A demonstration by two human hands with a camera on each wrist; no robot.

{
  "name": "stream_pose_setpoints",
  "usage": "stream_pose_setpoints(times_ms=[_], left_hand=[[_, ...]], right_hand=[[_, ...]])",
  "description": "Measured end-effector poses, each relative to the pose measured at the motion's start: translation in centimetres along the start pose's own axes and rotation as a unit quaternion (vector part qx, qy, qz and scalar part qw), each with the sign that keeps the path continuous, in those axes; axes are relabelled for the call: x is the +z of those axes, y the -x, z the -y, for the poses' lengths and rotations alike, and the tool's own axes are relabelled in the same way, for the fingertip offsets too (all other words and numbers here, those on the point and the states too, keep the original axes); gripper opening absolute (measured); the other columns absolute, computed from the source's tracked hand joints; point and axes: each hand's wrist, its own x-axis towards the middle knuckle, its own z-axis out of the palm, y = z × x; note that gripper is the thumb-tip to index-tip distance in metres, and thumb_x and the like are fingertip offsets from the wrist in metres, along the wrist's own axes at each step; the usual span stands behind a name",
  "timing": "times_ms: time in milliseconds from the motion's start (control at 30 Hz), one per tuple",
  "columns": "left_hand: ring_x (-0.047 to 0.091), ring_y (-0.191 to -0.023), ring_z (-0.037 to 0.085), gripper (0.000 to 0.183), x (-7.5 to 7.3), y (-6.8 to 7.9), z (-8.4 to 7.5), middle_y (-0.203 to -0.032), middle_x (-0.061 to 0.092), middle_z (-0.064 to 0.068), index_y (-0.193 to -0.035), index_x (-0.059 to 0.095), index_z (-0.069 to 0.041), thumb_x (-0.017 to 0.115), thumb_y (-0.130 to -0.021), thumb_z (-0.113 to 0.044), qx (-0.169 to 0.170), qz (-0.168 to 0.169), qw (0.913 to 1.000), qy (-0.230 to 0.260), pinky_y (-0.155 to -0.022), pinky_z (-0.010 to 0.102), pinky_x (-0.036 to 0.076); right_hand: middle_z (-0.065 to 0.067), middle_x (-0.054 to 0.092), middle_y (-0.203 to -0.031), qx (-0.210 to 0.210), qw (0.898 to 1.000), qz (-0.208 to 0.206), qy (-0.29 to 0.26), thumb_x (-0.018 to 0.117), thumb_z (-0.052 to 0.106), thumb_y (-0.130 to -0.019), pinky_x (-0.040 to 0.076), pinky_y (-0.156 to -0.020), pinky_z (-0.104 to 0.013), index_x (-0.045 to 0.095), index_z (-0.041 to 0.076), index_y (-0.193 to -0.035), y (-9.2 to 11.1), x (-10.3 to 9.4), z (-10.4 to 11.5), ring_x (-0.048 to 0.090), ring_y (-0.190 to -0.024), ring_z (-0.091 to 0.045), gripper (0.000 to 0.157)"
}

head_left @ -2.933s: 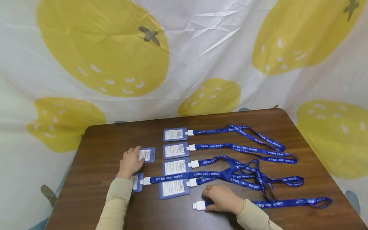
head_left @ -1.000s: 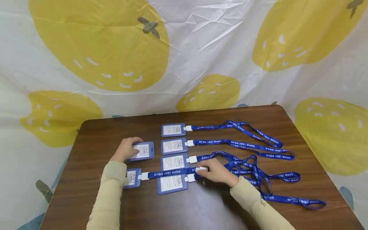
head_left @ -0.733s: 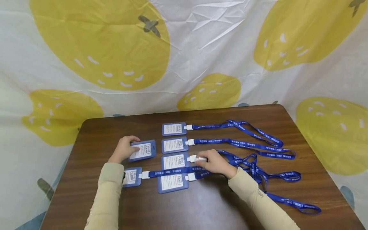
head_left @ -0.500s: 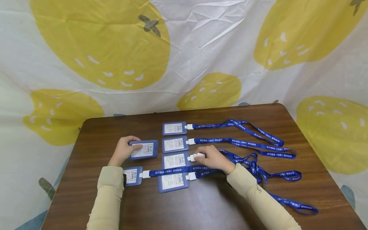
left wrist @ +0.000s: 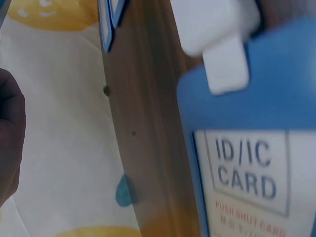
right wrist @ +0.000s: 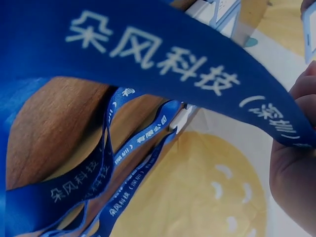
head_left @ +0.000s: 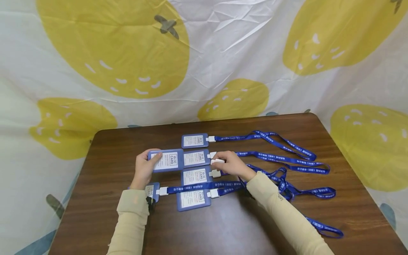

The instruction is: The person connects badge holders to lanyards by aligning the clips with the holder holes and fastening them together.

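My left hand (head_left: 143, 169) holds a loose blue ID card holder (head_left: 169, 161) by its left end, thumb on the face, raised above the table. My right hand (head_left: 235, 165) pinches the white clip (head_left: 218, 161) of a blue lanyard a short way to the right; holder and clip are apart. In the right wrist view this printed lanyard (right wrist: 163, 64) runs out of the hand across the picture. The left wrist view shows only the edge of my left hand (left wrist: 9, 133); the holder it grips is barely in that picture.
Another ID card holder (head_left: 153, 189) lies below my left wrist, its lanyard stretched right. Several holders with lanyards, such as the top one (head_left: 194, 140), form a column mid-table. Straps tangle at right on the brown table (head_left: 111, 159); a patterned curtain (head_left: 204, 53) hangs behind.
My left hand has picked the loose holder up off the table and moved it right. My right hand has lifted the lanyard clip and carried it up and left towards the holder.
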Motion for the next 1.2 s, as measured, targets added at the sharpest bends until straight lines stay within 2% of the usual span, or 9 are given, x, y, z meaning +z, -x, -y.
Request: stream_pose_setpoints(times_ms=[233, 367, 533, 667, 733, 800, 933, 1067, 1200], left_hand=[[0.060, -0.060, 0.006, 0.021, 1.3, 0.7, -0.1, -0.071, 0.061, -0.005, -0.100, 0.057, 0.015, 0.060, -0.084, 0.002, 0.005, 0.004, 0.9999, 0.016, -0.056, 0.018, 0.049], [0.060, -0.059, 0.007, 0.021, 2.1, 0.8, -0.2, -0.070, 0.061, -0.004, -0.100, 0.056, 0.017, 0.059, -0.083, 0.004, 0.002, 0.004, 0.9996, 0.028, -0.055, 0.019, 0.050], [0.060, -0.059, 0.007, 0.020, 3.0, 1.0, -0.5, -0.071, 0.061, -0.003, -0.099, 0.056, 0.016, 0.060, -0.083, 0.004, -0.001, 0.007, 0.9993, 0.037, -0.055, 0.019, 0.049], [0.060, -0.059, 0.008, 0.018, 3.8, 1.0, -0.8, -0.071, 0.062, -0.002, -0.097, 0.057, 0.014, 0.060, -0.083, 0.004, -0.001, 0.017, 0.9987, 0.047, -0.055, 0.020, 0.050], [0.060, -0.060, 0.009, 0.017, 4.0, 1.0, -0.9, -0.072, 0.062, -0.002, -0.097, 0.057, 0.013, 0.060, -0.083, 0.004, -0.001, 0.022, 0.9985, 0.050, -0.056, 0.020, 0.050], [0.060, -0.061, 0.009, 0.017, 4.2, 1.0, -1.0, -0.074, 0.062, -0.001, -0.098, 0.057, 0.012, 0.059, -0.084, 0.003, -0.002, 0.026, 0.9984, 0.049, -0.056, 0.020, 0.050], [0.060, -0.062, 0.010, 0.019, 4.3, 1.1, -1.1, -0.075, 0.062, 0.000, -0.099, 0.057, 0.014, 0.059, -0.084, 0.002, 0.004, 0.029, 0.9983, 0.049, -0.057, 0.021, 0.050], [0.060, -0.062, 0.009, 0.020, 4.4, 1.1, -1.1, -0.075, 0.062, 0.000, -0.100, 0.056, 0.016, 0.059, -0.084, 0.003, 0.014, 0.033, 0.9978, 0.055, -0.057, 0.021, 0.051], [0.060, -0.062, 0.009, 0.021, 4.5, 1.1, -1.0, -0.076, 0.062, 0.000, -0.100, 0.055, 0.016, 0.059, -0.083, 0.004, 0.022, 0.042, 0.9969, 0.062, -0.057, 0.021, 0.051]], right_hand=[[-0.005, 0.055, -0.061, 0.008, 0.999, 0.015, -0.036, 0.058, 0.013, -0.087, 0.038, -0.047, -0.024, 0.063, -0.001, -0.085, -1.0, 0.0, -0.2, 0.046, -0.049, -0.013, 0.015], [-0.014, 0.057, -0.063, 0.003, 0.999, 0.031, -0.042, 0.057, 0.013, -0.088, 0.038, -0.047, -0.024, 0.063, -0.003, -0.090, -1.7, 0.1, -0.2, 0.045, -0.048, -0.011, 0.017], [-0.022, 0.055, -0.064, 0.008, 0.997, 0.047, -0.058, 0.057, 0.011, -0.088, 0.039, -0.048, -0.023, 0.063, 0.000, -0.086, -2.2, 0.4, 0.6, 0.046, -0.050, -0.013, 0.013], [-0.015, 0.054, -0.065, 0.028, 0.996, 0.054, -0.071, 0.058, 0.010, -0.088, 0.048, -0.054, -0.029, 0.062, -0.005, -0.090, -2.5, 0.6, 1.5, 0.054, -0.059, -0.028, 0.015], [-0.009, 0.054, -0.066, 0.030, 0.995, 0.058, -0.075, 0.057, 0.010, -0.089, 0.049, -0.055, -0.030, 0.061, -0.007, -0.091, -2.6, 0.5, 1.8, 0.055, -0.062, -0.030, 0.017], [-0.006, 0.054, -0.066, 0.026, 0.994, 0.063, -0.081, 0.056, 0.008, -0.089, 0.048, -0.054, -0.030, 0.061, -0.007, -0.090, -2.3, 0.2, 3.0, 0.053, -0.058, -0.025, 0.016], [-0.016, 0.054, -0.064, 0.009, 0.994, 0.071, -0.080, 0.054, 0.005, -0.089, 0.041, -0.049, -0.027, 0.059, -0.006, -0.084, -2.0, -0.1, 4.2, 0.044, -0.050, -0.018, 0.014], [-0.023, 0.053, -0.065, 0.006, 0.993, 0.080, -0.088, 0.053, 0.004, -0.090, 0.039, -0.049, -0.028, 0.057, -0.012, -0.086, -2.2, -0.1, 4.1, 0.044, -0.050, -0.019, 0.017], [-0.019, 0.053, -0.063, 0.004, 0.991, 0.089, -0.098, 0.053, 0.005, -0.090, 0.037, -0.047, -0.024, 0.055, -0.015, -0.088, -2.8, 0.2, 3.2, 0.043, -0.048, -0.017, 0.020]])
